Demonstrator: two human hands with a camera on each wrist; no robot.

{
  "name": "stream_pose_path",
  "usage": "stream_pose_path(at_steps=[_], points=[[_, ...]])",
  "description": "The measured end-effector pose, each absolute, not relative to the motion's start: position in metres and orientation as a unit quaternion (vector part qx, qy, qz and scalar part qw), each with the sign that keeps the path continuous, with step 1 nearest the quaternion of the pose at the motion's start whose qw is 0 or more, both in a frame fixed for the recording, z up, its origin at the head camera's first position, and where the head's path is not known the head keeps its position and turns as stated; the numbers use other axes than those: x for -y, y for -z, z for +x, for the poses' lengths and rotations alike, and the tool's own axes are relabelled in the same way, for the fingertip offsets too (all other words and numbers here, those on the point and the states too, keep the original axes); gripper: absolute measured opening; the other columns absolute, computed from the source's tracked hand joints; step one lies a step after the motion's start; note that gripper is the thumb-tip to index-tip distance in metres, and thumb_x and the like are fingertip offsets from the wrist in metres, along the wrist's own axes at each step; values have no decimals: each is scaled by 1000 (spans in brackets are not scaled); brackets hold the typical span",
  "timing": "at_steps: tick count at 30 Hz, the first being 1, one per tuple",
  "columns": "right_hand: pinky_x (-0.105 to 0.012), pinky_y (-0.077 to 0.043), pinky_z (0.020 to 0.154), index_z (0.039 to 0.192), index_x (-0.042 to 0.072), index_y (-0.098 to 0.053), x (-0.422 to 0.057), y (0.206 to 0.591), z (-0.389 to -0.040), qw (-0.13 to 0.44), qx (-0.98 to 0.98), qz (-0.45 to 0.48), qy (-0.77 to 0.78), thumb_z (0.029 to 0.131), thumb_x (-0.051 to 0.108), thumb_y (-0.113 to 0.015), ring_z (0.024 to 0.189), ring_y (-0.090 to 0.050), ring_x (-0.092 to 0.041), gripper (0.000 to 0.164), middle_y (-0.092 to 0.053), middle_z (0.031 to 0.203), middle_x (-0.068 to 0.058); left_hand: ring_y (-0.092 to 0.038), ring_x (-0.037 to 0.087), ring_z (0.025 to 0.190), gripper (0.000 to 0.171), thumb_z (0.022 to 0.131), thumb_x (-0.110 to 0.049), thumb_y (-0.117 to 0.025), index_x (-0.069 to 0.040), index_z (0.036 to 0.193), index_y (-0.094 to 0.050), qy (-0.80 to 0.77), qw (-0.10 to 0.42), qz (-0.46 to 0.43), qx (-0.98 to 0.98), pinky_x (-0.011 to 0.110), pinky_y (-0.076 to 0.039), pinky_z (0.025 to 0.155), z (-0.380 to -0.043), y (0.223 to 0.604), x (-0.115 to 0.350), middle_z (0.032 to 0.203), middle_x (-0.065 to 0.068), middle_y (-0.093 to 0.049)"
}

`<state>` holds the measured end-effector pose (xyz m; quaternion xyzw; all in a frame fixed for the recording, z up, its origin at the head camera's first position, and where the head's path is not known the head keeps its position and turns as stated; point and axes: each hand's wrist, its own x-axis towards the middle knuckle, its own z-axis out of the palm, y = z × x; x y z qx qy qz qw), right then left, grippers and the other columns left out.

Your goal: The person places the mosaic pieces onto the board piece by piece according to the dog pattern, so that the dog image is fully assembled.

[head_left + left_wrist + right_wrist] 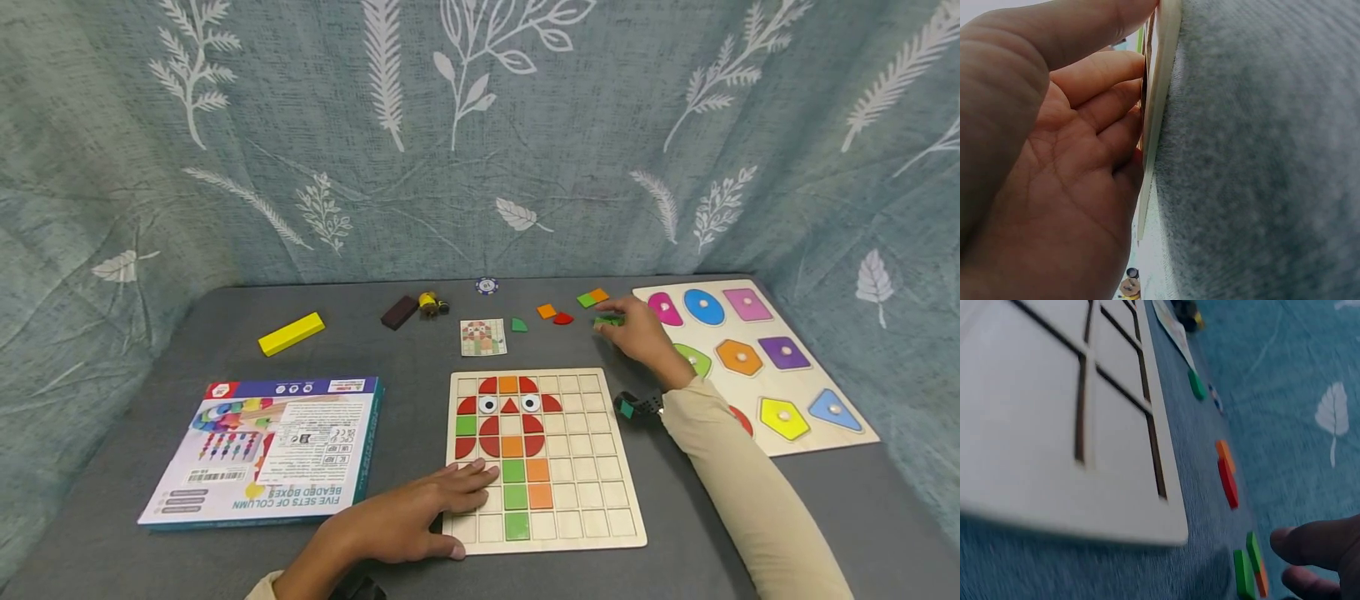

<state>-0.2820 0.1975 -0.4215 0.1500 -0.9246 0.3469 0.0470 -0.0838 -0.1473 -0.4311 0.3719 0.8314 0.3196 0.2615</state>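
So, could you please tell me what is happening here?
A person's left hand rests on the near left corner of a wooden grid board, partly filled with red, green and orange tiles. Their right hand is at a loose green tile past its far right corner. Many squares are bare; a picture card lies behind.

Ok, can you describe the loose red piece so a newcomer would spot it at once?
Find the gridded wooden board under the left hand. Beyond its far edge, between the picture card and the right hand, the loose red piece lies beside an orange square. Unlike that square and the green piece nearer the card, it is red.
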Motion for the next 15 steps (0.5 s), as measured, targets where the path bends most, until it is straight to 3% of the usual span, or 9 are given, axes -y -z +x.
stream_pose_path(at_steps=[15], points=[[-53,-44,95,119,-13,-62,-207,430,-289,31,935,148,-322,87,-1,-65,113,-56,-43,34,-62,117,-29,-14,19,146,64,90,-21,-70,-10,148,-42,-320,261,373,-831,44,-22,114,-84,430,146,158,-5,-25]])
